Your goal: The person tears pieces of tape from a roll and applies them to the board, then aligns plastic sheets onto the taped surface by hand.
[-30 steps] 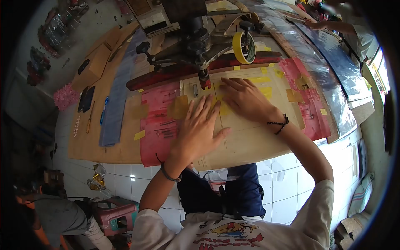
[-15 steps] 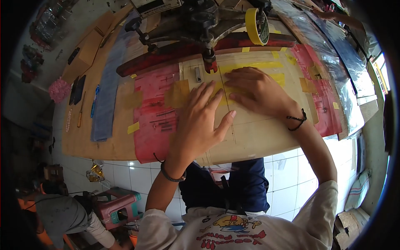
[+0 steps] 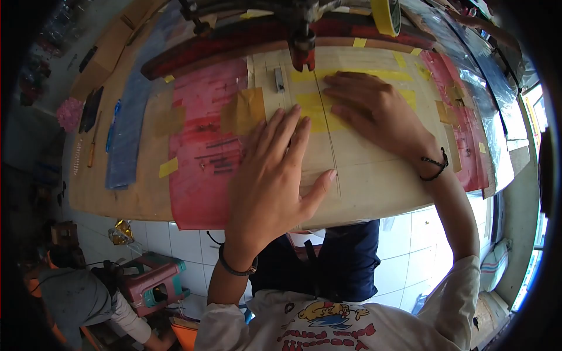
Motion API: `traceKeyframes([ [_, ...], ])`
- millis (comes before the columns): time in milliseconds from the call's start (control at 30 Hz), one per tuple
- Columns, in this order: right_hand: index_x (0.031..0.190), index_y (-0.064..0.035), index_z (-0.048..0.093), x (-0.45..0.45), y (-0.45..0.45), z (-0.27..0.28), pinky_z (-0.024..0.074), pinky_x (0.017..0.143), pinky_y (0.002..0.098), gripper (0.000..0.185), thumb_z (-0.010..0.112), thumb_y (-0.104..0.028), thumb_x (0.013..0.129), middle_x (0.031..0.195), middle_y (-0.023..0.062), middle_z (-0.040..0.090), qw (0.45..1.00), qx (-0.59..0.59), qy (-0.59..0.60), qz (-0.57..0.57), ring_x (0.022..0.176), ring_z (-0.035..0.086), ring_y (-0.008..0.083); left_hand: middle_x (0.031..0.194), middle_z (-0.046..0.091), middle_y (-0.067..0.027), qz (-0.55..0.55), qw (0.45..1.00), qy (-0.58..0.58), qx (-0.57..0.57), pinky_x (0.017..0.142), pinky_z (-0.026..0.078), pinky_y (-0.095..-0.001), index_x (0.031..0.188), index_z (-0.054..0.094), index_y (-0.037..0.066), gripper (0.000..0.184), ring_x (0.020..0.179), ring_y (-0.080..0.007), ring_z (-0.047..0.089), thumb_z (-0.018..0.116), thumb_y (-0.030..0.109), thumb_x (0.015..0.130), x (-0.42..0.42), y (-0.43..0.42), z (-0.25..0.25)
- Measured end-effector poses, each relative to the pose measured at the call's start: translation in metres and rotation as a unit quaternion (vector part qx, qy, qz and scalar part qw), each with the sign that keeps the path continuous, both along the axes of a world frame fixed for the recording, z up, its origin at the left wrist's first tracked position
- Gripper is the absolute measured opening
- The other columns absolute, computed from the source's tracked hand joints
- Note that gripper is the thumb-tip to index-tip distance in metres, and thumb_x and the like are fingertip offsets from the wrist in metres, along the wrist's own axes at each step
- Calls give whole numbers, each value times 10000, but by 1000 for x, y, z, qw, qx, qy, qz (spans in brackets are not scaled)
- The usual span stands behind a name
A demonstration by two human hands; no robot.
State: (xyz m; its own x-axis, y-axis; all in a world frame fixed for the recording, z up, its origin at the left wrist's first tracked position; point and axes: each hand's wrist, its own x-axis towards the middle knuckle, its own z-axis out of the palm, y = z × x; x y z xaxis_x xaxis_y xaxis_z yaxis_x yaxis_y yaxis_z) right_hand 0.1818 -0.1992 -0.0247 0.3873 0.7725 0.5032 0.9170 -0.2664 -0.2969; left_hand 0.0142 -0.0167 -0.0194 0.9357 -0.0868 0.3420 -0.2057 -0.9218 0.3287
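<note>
Lying palm down over the marked pale board (image 3: 374, 181), the left hand (image 3: 269, 169) has its fingers stretched forward and its thumb held well out to the right, gripping nothing. The right hand (image 3: 377, 111) is beside it, a little farther forward, blurred, palm down with fingers extended above yellow tape strips (image 3: 404, 100); how firmly either hand presses, I cannot tell. Between the hands runs a dark drawn line (image 3: 328, 131), near the left thumb tip at its lower end. Just left of the left fingertips is a brown tape patch (image 3: 242, 111), partly over a red sheet (image 3: 202, 140) that reaches under the left hand's outer edge. Ahead of the left fingers lies a small metal piece (image 3: 278, 80), near a red forked tip (image 3: 302, 58); beyond that a long dark red bar (image 3: 234, 38) crosses in front of both hands. Ahead of the right hand is a yellow tape roll (image 3: 380, 16). Well left of the left hand lie a blue translucent strip (image 3: 124, 143), a blue pen (image 3: 113, 126) and a slim wooden-coloured tool (image 3: 91, 149).
</note>
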Motion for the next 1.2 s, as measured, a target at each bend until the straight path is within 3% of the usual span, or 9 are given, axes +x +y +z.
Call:
traceKeyframes([
  [567,1222,-6,694,4,8,-2,487,1061,445,291,633,-142,972,1246,171,698,999,-9,-8,-42,1266,593,363,1469,498,-239,3,1000,-18,-15,1139,369,-488,1376,549,-59,632,1360,-404,465,660,368,923,4,1,-7],
  [867,1226,-19,702,3,8,-1,484,1061,449,304,635,-180,977,1251,182,695,999,-8,-5,-46,1271,592,370,1490,478,-234,20,1000,-18,7,1159,346,-476,1390,522,-82,549,1372,-389,453,581,233,944,2,0,-8],
  [1200,1235,-52,708,2,9,0,484,1065,455,310,654,-190,963,1288,168,682,998,-29,-11,-52,1288,583,359,1452,505,-243,19,999,-38,-30,1133,379,-472,1359,541,-93,571,1340,-388,482,637,278,936,4,0,-10],
])
